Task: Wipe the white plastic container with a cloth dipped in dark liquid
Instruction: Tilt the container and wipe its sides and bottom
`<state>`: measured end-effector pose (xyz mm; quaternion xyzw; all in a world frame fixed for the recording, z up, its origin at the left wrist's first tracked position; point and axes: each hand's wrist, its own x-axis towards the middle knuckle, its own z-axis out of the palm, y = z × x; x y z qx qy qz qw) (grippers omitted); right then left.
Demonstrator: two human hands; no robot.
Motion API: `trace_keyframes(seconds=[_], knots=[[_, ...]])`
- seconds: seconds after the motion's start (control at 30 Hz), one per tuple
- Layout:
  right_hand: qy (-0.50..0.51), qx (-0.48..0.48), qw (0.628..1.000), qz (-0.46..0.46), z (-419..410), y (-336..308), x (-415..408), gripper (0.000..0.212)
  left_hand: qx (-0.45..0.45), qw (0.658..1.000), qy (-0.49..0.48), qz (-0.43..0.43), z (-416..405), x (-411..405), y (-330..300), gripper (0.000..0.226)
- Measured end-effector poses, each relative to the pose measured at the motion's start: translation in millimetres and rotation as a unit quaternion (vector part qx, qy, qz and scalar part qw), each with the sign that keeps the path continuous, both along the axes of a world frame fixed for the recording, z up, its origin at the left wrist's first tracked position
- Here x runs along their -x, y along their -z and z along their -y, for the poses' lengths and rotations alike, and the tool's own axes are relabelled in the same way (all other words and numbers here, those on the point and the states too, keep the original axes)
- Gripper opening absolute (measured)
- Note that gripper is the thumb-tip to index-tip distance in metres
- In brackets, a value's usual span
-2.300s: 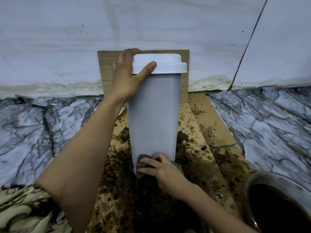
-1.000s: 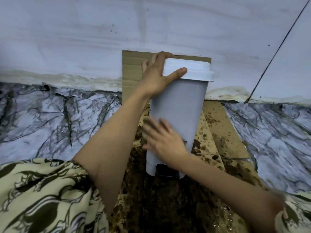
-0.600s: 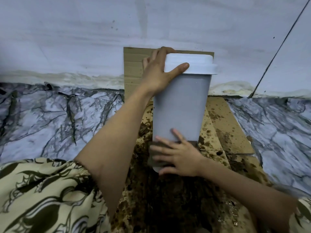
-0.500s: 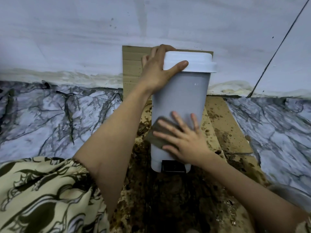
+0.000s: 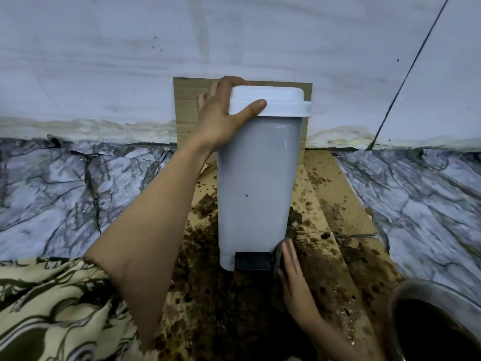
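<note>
Upright on stained brown cardboard (image 5: 335,194), tall white plastic container (image 5: 256,183) has its long axis vertical — left hand (image 5: 221,118) clamps the lid at 12 o'clock, nearer right hand (image 5: 291,269), fingers straight, presses dark damp cloth (image 5: 279,252) against its 5 o'clock corner.

My left hand (image 5: 223,118) grips the bin (image 5: 256,183) lid; my right hand (image 5: 292,272) presses the cloth (image 5: 279,250) against its lower right side.
</note>
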<state>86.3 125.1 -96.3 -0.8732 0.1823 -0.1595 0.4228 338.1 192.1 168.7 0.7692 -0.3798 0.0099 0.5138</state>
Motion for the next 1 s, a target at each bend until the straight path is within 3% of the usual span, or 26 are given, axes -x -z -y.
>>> trace_keyframes(seconds=[0.1,0.23,0.37,0.47,0.57,0.67,0.77,0.87,0.93,1.0], knots=[[0.042,0.002,0.999,-0.025,0.9,10.4,16.6,0.093,0.000,1.000,-0.001,0.006,1.8,-3.6,0.1,0.045],[0.175,0.019,0.976,0.126,18.8,-48.4,-14.9,0.059,-0.009,1.000,-0.003,0.013,5.5,-4.5,-0.8,0.046],[0.154,-0.013,0.967,0.203,24.3,-117.1,-61.1,0.054,-0.002,1.000,-0.010,0.018,6.1,-4.6,-0.7,0.046],[0.107,-0.015,0.982,0.154,11.3,-86.4,-67.0,0.056,0.000,1.000,-0.008,0.018,6.7,-2.4,-1.3,0.044],[0.128,-0.059,0.982,0.122,-7.7,-48.8,-46.1,0.053,-0.020,1.000,0.009,0.010,3.2,-2.2,-2.4,0.041],[0.123,-0.028,0.973,0.195,-2.7,-86.3,-55.9,0.051,-0.033,0.999,0.020,0.006,-0.6,0.2,-3.9,0.038],[0.142,0.053,0.954,0.258,13.0,-152.3,-104.5,0.054,-0.028,0.999,0.036,-0.027,1.1,3.7,-6.8,0.038],[0.199,0.213,0.930,0.225,10.6,-174.2,-138.1,0.066,0.018,0.989,0.050,-0.135,1.0,-1.5,-9.5,0.058],[0.109,0.406,0.891,0.170,0.1,-145.6,-135.4,0.076,0.018,0.986,0.056,-0.156,-1.0,-8.0,-7.7,0.070],[-0.046,0.575,0.809,0.112,-9.6,-96.3,-117.5,0.067,0.022,0.985,0.067,-0.156,-1.9,-12.0,-5.8,0.071]])
